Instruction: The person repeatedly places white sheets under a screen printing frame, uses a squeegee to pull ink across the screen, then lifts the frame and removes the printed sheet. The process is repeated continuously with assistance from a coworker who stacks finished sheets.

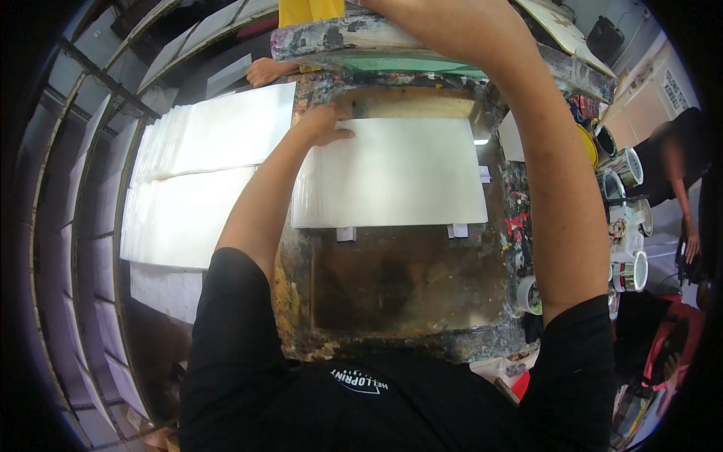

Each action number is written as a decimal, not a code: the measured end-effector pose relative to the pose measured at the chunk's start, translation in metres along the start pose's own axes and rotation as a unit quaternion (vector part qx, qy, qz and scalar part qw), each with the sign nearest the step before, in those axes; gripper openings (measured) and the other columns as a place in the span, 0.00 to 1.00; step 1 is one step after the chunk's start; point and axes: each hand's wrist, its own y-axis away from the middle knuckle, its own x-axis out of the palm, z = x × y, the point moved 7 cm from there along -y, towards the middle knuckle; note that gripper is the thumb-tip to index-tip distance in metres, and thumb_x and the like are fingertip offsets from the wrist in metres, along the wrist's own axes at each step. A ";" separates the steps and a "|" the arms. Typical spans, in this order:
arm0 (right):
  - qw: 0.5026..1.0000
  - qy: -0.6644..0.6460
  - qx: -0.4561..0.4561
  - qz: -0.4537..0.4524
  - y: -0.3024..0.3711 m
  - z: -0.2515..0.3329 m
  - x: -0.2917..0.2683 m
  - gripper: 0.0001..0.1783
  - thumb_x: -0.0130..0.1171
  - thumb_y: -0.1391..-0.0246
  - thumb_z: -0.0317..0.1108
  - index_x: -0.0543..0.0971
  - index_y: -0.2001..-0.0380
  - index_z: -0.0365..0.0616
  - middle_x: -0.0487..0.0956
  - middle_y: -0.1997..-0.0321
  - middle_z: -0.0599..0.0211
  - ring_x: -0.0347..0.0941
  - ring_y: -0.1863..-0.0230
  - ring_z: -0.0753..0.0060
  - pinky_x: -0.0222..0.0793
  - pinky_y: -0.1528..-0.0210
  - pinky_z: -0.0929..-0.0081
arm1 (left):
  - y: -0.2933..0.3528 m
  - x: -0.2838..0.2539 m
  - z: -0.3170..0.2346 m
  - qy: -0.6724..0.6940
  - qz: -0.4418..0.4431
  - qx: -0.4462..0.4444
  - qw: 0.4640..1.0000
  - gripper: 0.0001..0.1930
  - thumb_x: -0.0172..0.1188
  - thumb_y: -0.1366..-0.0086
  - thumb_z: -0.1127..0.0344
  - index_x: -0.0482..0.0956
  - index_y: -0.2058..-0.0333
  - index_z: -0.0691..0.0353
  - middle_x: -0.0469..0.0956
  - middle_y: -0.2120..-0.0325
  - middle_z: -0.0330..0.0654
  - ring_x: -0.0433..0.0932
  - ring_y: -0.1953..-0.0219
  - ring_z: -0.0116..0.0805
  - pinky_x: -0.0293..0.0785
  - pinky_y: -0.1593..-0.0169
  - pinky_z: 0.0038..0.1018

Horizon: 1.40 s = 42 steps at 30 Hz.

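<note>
A white sheet [399,173] lies on the dark, paint-stained board [407,279] in front of me. My left hand [322,126] is at its far left corner, thumb stretched over the top of the sheet, the other fingers partly hidden. That side of the sheet looks curved and streaked. Small folded tabs [346,234] sit along the near and right edges. My right arm [550,143] reaches up across the paint-crusted frame [354,39], which stands above the far end of the board with a teal strip below it. The right hand itself is cut off by the top edge.
Two piles of white sheets [196,215] lie to the left, beside metal racks [75,226]. Paint cans [629,271] line the right side. Another person's hand [269,71] rests near the frame, by yellow clothing [310,10]. More people are at the far right.
</note>
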 end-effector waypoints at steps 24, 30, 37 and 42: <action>0.998 0.030 0.046 0.043 0.009 0.007 0.003 0.49 0.43 0.33 0.75 0.89 0.72 0.35 0.86 0.71 0.43 0.86 0.66 0.48 0.81 0.58 0.52 | 0.207 0.024 -0.119 -0.102 -0.100 0.174 0.974 0.04 0.69 0.36 0.62 0.89 0.66 0.52 0.84 0.56 0.29 0.75 0.35 0.36 0.33 0.19 0.69; 0.999 0.038 0.007 -0.004 0.013 0.004 0.005 0.49 0.41 0.32 0.74 0.88 0.62 0.33 0.87 0.62 0.41 0.86 0.57 0.42 0.81 0.51 0.51 | 0.202 0.005 -0.151 -0.106 -0.089 0.174 0.975 0.12 0.71 0.35 0.57 0.89 0.58 0.55 0.85 0.50 0.37 0.76 0.35 0.42 0.43 0.19 0.65; 0.997 0.069 0.009 -0.034 -0.002 -0.009 0.013 0.48 0.42 0.32 0.73 0.88 0.61 0.32 0.88 0.62 0.41 0.86 0.56 0.41 0.80 0.50 0.50 | 0.052 0.019 -0.185 0.067 -0.183 0.145 0.970 0.25 0.58 0.24 0.48 0.80 0.40 0.62 0.79 0.41 0.53 0.74 0.35 0.55 0.60 0.23 0.48; 0.999 0.007 -0.043 -0.012 0.015 0.001 0.005 0.49 0.42 0.32 0.73 0.88 0.63 0.31 0.87 0.64 0.41 0.86 0.58 0.40 0.81 0.52 0.50 | -0.081 0.036 -0.129 0.007 -0.140 -0.011 0.990 0.33 0.45 0.21 0.39 0.77 0.37 0.62 0.75 0.36 0.60 0.72 0.32 0.61 0.63 0.27 0.53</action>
